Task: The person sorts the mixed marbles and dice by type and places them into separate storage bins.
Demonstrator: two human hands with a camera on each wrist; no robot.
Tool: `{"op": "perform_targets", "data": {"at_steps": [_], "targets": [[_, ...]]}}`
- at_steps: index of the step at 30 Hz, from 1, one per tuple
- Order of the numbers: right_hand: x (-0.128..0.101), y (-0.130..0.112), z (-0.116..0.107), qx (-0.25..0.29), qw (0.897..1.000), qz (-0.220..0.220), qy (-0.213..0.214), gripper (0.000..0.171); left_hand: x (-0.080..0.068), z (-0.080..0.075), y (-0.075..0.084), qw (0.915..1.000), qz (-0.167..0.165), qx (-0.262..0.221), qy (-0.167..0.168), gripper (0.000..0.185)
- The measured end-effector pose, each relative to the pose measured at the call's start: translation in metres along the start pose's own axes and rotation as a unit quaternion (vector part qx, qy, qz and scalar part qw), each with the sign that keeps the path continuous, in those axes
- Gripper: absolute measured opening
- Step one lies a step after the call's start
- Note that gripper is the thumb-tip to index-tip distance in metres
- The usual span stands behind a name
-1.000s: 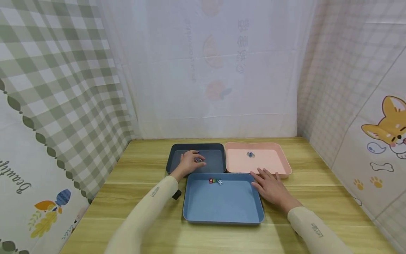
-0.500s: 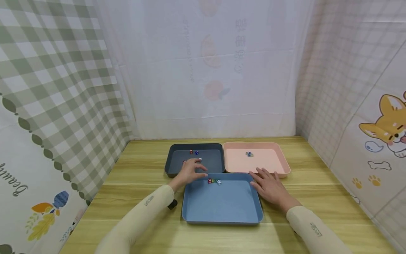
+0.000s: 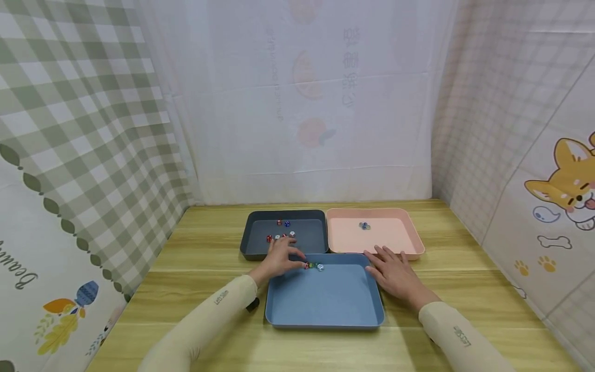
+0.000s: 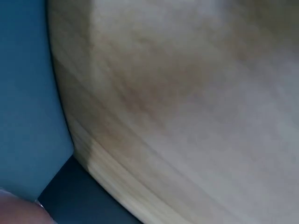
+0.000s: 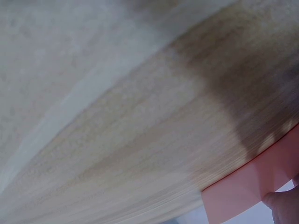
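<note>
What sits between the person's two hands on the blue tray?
In the head view, a few small dice lie between the left hand and right hand, inside the blue tray's far edge.

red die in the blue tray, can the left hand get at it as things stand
Probably yes. The left hand sits at the blue tray's far left corner, fingertips right beside the red die, with nothing between them; the tray is open-topped.

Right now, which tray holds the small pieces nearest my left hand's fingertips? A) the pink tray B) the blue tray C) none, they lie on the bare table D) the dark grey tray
B: the left hand reaches over the blue tray, its fingertips right beside the small pieces at that tray's far edge.
</note>
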State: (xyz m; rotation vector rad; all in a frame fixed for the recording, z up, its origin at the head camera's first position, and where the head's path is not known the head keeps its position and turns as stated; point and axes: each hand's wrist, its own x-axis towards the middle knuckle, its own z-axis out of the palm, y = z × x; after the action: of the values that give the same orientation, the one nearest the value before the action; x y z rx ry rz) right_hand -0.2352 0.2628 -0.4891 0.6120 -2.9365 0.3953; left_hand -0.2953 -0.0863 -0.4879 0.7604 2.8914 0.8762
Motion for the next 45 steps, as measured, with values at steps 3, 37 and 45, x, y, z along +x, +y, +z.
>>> {"op": "perform_targets", "data": {"at_steps": [3,37,45], "targets": [[0.0,0.0,0.0,-0.002,1.0,-0.001,0.001,0.053,0.001,0.001,0.001,0.9996,0.004,0.027,-0.002,0.016],[0.0,0.0,-0.002,-0.009,1.0,-0.001,-0.002,0.053,0.003,0.005,0.006,0.9953,0.027,0.093,-0.006,0.014],[0.0,0.0,0.0,-0.006,1.0,0.0,-0.003,0.054,0.004,-0.004,0.011,0.9992,0.02,0.035,0.005,0.01]]}}
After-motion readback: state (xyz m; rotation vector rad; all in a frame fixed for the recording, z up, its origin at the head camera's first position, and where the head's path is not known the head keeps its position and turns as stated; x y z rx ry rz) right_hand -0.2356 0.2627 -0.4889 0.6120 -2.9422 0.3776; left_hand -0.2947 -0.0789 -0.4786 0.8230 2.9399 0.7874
